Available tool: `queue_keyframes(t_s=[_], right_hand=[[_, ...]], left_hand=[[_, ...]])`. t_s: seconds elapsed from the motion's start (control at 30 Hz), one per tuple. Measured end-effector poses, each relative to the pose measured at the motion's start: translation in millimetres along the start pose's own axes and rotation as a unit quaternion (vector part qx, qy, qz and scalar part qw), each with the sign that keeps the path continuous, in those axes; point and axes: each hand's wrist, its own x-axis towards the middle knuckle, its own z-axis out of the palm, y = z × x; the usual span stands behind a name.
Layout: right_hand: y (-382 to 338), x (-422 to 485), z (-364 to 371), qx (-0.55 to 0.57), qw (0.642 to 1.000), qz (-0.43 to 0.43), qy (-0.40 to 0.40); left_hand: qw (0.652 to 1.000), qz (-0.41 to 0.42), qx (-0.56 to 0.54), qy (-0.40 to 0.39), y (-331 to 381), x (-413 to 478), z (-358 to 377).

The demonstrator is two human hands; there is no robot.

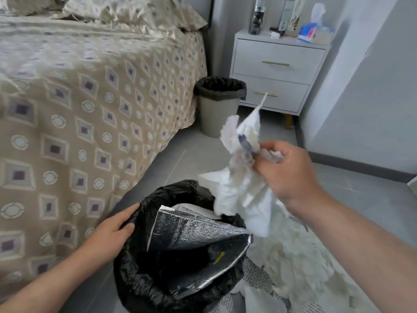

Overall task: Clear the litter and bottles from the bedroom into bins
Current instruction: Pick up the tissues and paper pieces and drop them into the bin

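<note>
Far left you've got the bed with the beige diamond-patterned cover (90,98). Your left hand (112,231) lies flat, fingers straight, on the rim of the black-bag-lined bin (135,267), which has a crinkly silver foil bag (191,231) stuffed inside. Further back sits a beige bin with a black liner (218,107). Your right hand (286,170) is clenched round a big wad of crumpled white paper (239,177), just above the near bin's right edge. There's a white two-drawer nightstand (277,71) behind, with bottles (257,16) on top.
</note>
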Motion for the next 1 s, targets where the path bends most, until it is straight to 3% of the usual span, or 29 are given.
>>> queue_keyframes(t_s=[0.13, 0.2, 0.27, 0.37, 0.47, 0.77, 0.83, 1.0], right_hand=[[-0.6, -8.2, 51.0, 0.080, 0.992, 0.060, -0.083], [14.9, -21.7, 72.0, 0.038, 0.985, 0.078, -0.151], [36.0, -34.4, 86.8, -0.071, 0.971, 0.069, -0.220], [63.6, -47.0, 101.1, -0.259, 0.901, -0.007, -0.349], [76.0, -54.3, 114.6, -0.328, 0.828, -0.019, -0.455], [116.9, -71.3, 170.1, -0.431, 0.712, 0.048, -0.553], [114.5, -69.2, 173.6, -0.427, 0.712, 0.065, -0.554], [70.3, -40.0, 151.6, -0.356, 0.769, 0.051, -0.529]], left_hand=[[0.998, -0.033, -0.053, -0.009, 0.2, -0.8, -3.8], [0.997, -0.048, -0.066, -0.005, -0.5, -0.5, -5.3], [0.995, -0.060, -0.084, -0.001, 1.2, -1.4, -6.6], [0.987, -0.077, -0.139, -0.001, 3.3, -1.0, -6.7], [0.984, -0.082, -0.158, -0.011, 0.0, 0.7, -6.5], [0.971, -0.105, -0.213, -0.034, -11.2, 4.3, -13.5], [0.970, -0.106, -0.216, -0.040, -11.9, 3.9, -14.9], [0.972, -0.097, -0.210, -0.050, -17.1, 7.6, -19.2]])
